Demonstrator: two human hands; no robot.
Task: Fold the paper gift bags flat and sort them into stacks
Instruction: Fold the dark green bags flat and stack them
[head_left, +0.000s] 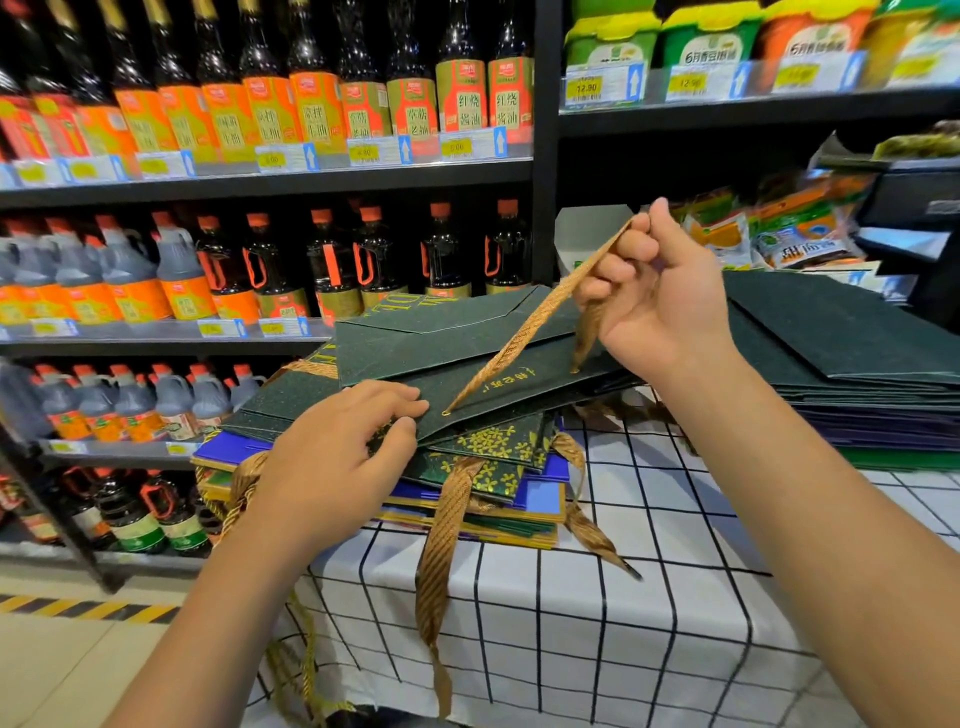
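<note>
Your right hand (655, 291) is pinching the gold ribbon handle (524, 327) taut; your left hand (337, 457), fingers loosely curled, is pressing the flat dark green bag (467, 353) atop the stack (488, 499).

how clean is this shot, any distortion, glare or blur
Head view: wide-angle bend, the shelves bow and the forearms stretch at the bottom edge; glare spots on the bottles up top; even store light, only soft shadows under the bags; price tags are soft and mostly unreadable, while the right hand and ribbon are fairly sharp.
</note>
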